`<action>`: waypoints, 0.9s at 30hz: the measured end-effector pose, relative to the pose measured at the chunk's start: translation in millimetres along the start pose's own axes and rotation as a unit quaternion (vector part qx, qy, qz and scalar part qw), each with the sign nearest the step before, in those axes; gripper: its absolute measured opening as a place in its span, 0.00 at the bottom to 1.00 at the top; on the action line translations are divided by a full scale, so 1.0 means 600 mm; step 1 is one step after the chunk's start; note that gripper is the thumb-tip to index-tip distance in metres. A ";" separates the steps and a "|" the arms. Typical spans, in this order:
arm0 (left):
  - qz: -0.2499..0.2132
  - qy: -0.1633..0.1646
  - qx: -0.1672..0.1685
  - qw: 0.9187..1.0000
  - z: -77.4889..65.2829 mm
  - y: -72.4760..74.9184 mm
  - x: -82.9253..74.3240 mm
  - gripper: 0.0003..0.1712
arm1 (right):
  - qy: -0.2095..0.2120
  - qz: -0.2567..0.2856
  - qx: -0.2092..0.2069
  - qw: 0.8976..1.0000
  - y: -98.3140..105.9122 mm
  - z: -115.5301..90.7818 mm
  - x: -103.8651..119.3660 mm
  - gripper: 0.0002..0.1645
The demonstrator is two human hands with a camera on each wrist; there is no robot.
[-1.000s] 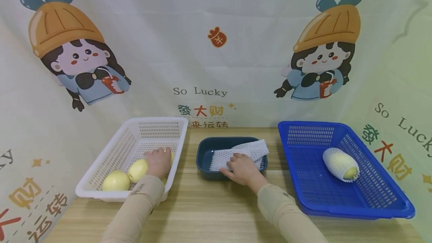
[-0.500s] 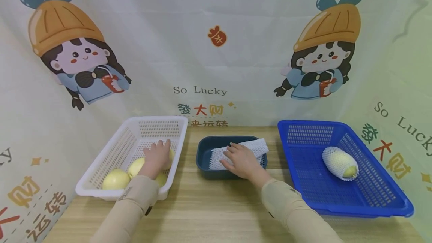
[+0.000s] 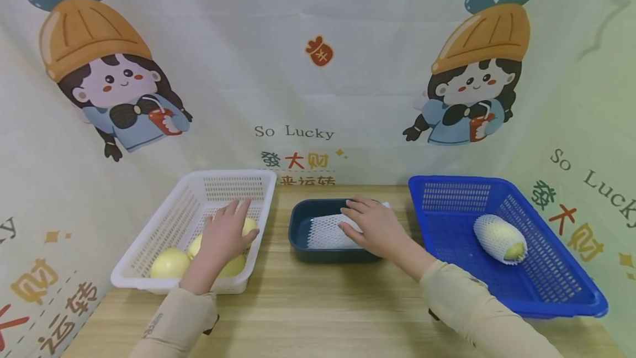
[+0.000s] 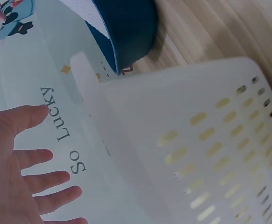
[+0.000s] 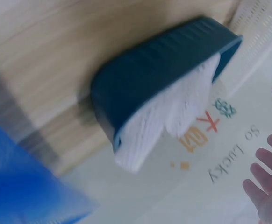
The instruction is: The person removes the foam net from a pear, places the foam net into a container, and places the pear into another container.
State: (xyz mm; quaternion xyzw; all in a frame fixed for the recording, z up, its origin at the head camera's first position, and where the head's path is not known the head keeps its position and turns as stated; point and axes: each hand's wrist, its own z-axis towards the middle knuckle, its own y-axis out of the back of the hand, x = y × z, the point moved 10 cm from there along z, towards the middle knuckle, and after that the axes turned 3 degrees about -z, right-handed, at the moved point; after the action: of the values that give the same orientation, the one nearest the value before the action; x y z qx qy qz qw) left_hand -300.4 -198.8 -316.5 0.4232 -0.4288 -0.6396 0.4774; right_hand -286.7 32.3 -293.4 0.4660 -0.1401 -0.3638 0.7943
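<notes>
My left hand (image 3: pixel 224 239) is over the near right part of the white basket (image 3: pixel 270 198), fingers spread and holding nothing. Below it lie several round, pale yellow fruits (image 3: pixel 170 263) that look like pears, partly hidden by the hand. In the left wrist view the spread fingers stand out beside the basket's wall (image 4: pixel 145 112). My right hand (image 3: pixel 376 226), fingers extended, hovers over the right end of a dark teal box (image 3: pixel 300 231). White foam net sleeves (image 3: pixel 330 232) lie in that box, and the right wrist view shows two ends (image 5: pixel 140 135) sticking past its rim.
A blue basket (image 3: pixel 447 286) stands on the right, with one fruit in a white foam net (image 3: pixel 499 239) inside. All three containers rest on a wooden table (image 3: pixel 318 303). A printed cloth (image 3: pixel 367 98) hangs behind them.
My left hand has lifted off the fruits and drawn back with its fingers spread. The right hand has slid right, off the middle of the foam sleeves, showing more of the box's left side.
</notes>
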 end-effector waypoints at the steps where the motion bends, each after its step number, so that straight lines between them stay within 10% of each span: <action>1: -0.003 -0.002 -0.005 1.000 -0.007 0.002 0.000 0.38 | 0.001 -0.003 -0.007 1.000 0.009 0.000 -0.004 0.21; 7: -0.020 -0.007 -0.039 0.999 -0.053 0.007 0.001 0.35 | -0.013 -0.018 -0.036 0.999 0.066 0.001 -0.041 0.19; 13: -0.058 -0.006 -0.060 0.997 -0.090 -0.013 0.001 0.35 | -0.102 -0.009 0.028 0.994 0.082 -0.007 -0.130 0.19; 27: -0.088 -0.003 -0.096 0.991 -0.126 -0.045 0.005 0.30 | -0.305 0.050 0.180 0.934 0.078 -0.107 -0.346 0.25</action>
State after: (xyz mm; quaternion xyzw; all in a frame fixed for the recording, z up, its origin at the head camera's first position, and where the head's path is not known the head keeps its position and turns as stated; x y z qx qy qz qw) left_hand -236.0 -207.9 -363.4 0.4095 -0.3278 -0.7187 0.4565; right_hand -374.0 234.6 -263.5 0.4599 -0.4617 -0.4173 0.6334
